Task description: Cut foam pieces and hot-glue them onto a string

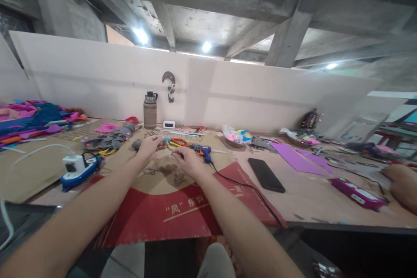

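Observation:
My left hand (150, 148) is raised over the cardboard (153, 184), thumb and fingers pinched together. A small teal bit (166, 140) shows at its fingertips; its kind is too small to make out. To its right, my right hand (186, 159) is also closed in a pinch, and what it holds is too fine to see. Dark thin string (179, 179) lies loosely on the cardboard beneath the hands. Just beyond the right hand is a blue hot glue gun (204, 153), its cord trailing to the front edge. Orange-red and yellow handles (178, 142) lie behind the fingertips.
A blue power strip (80, 176) with a white plug stands left, near grey felt pieces (112, 139). A bottle (150, 110) stands against the white partition (221, 82). Right are a black phone (266, 175), purple sheets (295, 156), a magenta box (357, 194) and another person's arm (402, 184).

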`<state>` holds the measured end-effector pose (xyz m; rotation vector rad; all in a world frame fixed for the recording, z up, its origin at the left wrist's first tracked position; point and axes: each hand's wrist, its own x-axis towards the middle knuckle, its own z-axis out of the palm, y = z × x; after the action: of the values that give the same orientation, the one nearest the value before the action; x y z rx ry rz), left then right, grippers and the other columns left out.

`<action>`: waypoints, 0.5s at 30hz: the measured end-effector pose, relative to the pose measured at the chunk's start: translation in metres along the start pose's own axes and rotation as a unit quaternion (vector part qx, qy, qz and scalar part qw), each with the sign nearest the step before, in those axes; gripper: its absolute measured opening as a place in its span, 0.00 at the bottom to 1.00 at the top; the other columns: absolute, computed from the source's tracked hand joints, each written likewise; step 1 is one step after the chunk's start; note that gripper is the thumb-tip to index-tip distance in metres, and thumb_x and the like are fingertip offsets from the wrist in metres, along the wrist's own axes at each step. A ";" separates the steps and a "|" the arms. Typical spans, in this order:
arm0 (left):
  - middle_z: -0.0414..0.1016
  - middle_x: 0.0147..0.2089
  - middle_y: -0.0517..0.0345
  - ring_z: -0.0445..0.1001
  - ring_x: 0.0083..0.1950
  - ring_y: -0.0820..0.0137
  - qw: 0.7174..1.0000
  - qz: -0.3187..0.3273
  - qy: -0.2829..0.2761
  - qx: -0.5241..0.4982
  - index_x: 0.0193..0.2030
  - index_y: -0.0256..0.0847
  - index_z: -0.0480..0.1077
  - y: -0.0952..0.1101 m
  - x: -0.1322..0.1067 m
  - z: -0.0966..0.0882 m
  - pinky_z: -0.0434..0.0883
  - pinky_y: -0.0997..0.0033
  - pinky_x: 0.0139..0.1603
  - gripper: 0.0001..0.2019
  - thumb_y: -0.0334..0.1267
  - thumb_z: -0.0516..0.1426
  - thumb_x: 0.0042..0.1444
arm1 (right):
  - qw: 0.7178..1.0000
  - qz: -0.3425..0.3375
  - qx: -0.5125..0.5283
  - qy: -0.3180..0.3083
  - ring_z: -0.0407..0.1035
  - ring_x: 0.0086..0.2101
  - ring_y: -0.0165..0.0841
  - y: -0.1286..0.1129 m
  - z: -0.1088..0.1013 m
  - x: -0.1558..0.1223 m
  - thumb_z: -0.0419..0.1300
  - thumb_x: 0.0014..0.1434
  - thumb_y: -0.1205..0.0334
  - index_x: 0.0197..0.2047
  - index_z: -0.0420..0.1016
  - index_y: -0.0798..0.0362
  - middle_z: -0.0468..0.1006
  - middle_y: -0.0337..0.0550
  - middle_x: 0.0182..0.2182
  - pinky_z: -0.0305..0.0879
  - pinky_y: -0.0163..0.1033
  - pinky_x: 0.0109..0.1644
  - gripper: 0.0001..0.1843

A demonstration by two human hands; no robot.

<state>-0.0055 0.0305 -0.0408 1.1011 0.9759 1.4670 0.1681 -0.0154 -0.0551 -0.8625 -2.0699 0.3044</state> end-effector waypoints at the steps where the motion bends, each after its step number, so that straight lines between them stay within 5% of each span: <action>1: 0.73 0.23 0.57 0.72 0.24 0.74 1.000 -0.001 0.007 -0.009 0.25 0.35 0.70 0.001 0.003 -0.002 0.71 0.74 0.30 0.04 0.32 0.61 0.44 | 1.000 -0.014 0.012 -0.004 0.66 0.31 0.29 -0.002 -0.001 -0.001 0.52 0.58 0.63 0.33 0.75 0.54 0.75 0.41 0.29 0.60 0.34 0.38 0.10; 7: 0.73 0.24 0.57 0.71 0.24 0.78 0.997 0.013 0.043 -0.057 0.26 0.33 0.69 0.012 0.022 -0.009 0.70 0.79 0.30 0.02 0.28 0.58 0.46 | 0.992 -0.086 0.046 -0.082 0.67 0.34 0.30 -0.018 -0.015 -0.003 0.51 0.59 0.56 0.31 0.77 0.52 0.76 0.41 0.30 0.61 0.35 0.43 0.15; 9: 0.74 0.25 0.57 0.70 0.24 0.79 0.997 0.019 0.045 -0.066 0.27 0.33 0.69 0.012 0.025 -0.008 0.69 0.80 0.29 0.02 0.29 0.59 0.46 | 0.997 -0.055 0.034 -0.047 0.68 0.37 0.31 -0.016 -0.024 -0.002 0.48 0.61 0.53 0.28 0.76 0.52 0.76 0.41 0.31 0.60 0.35 0.45 0.20; 13: 0.73 0.24 0.58 0.70 0.23 0.78 0.997 0.022 0.037 -0.068 0.28 0.33 0.69 0.003 0.021 -0.005 0.68 0.80 0.26 0.05 0.31 0.61 0.46 | 0.979 0.144 -0.085 0.120 0.68 0.37 0.35 0.012 -0.045 0.002 0.42 0.62 0.54 0.37 0.75 0.55 0.76 0.48 0.35 0.60 0.39 0.43 0.22; 15: 0.73 0.24 0.59 0.71 0.23 0.78 0.997 0.021 0.031 -0.063 0.29 0.33 0.70 -0.001 0.018 -0.004 0.67 0.80 0.23 0.05 0.32 0.61 0.45 | 0.933 0.282 -0.200 0.104 0.69 0.39 0.36 0.033 -0.052 0.000 0.47 0.59 0.55 0.40 0.74 0.55 0.76 0.51 0.37 0.60 0.39 0.43 0.19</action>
<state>-0.0104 0.0481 -0.0407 0.9941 0.8952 1.5831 0.2246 0.0043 -0.0397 -1.6664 -1.6731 0.0818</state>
